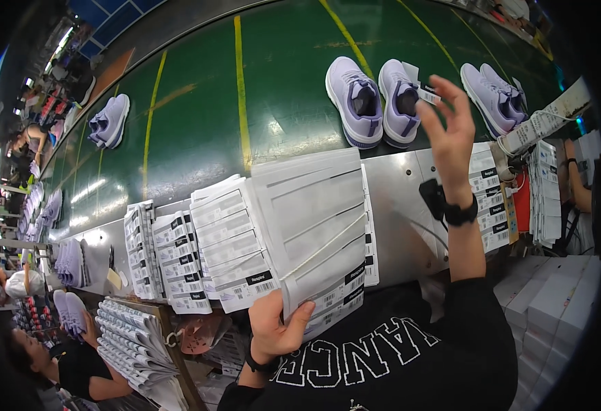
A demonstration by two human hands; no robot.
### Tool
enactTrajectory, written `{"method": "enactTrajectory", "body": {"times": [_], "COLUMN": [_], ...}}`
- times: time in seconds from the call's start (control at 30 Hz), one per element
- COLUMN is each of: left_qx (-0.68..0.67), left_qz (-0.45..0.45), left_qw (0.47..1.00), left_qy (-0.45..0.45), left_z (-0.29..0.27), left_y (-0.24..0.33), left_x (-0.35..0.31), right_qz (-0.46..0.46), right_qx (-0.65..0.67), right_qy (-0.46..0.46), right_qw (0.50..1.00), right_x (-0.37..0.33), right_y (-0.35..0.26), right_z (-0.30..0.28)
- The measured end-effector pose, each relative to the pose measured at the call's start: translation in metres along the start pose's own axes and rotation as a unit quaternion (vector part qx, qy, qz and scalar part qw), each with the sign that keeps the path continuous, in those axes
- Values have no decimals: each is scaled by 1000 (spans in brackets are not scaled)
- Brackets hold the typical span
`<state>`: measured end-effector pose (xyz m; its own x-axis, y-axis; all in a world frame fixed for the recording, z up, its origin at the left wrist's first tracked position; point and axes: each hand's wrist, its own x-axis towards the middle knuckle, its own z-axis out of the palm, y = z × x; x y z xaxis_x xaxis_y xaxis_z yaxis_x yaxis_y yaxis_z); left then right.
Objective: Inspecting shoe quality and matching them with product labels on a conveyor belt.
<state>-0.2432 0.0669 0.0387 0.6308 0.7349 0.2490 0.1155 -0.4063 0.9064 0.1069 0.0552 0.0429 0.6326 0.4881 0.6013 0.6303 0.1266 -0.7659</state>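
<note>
My left hand (276, 325) grips the lower edge of a thick stack of white label sheets (314, 198), thumb on top. A pale cord lies slantwise across the stack, and rows of printed labels line its lower part. Raised beyond the metal edge, my right hand (448, 130) has its fingers apart. It is beside a pair of lilac running shoes, the left shoe (355, 103) and the right shoe (400, 106). A small white tag (429, 95) shows at that right shoe, close to my fingertips; whether they touch it I cannot tell.
Several more label bundles (180, 264) lie along the metal ledge (407, 205). Other lilac shoes (492, 99) stand on the green conveyor belt (198, 123). White boxes (547, 294) are piled at right. A co-worker (67, 363) holds shoes at lower left, beside stacked papers (132, 342).
</note>
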Motion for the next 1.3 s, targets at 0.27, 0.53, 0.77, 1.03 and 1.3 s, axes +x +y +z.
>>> {"method": "enactTrajectory", "body": {"times": [0.27, 0.53, 0.77, 1.03, 1.3], "left_qx": [63, 58, 25, 296, -107], "left_qz": [39, -87, -109, 0, -140], "left_qw": [991, 985, 970, 953, 959], "left_qy": [-108, -134, -215, -61, -221], "left_z": [12, 2, -4, 33, 64], "left_y": [0, 4, 0, -61, -38], "left_x": [21, 13, 40, 49, 82], "right_qz": [-79, -68, 17, 187, 285], "right_qx": [88, 72, 21, -29, 113], "right_qy": [-363, -325, -248, -173, -274], "right_qw": [924, 940, 968, 967, 912], "right_x": [-35, -63, -67, -68, -121], "right_y": [-81, -85, -95, -48, 38], "right_z": [1, -10, -19, -19, 21]}}
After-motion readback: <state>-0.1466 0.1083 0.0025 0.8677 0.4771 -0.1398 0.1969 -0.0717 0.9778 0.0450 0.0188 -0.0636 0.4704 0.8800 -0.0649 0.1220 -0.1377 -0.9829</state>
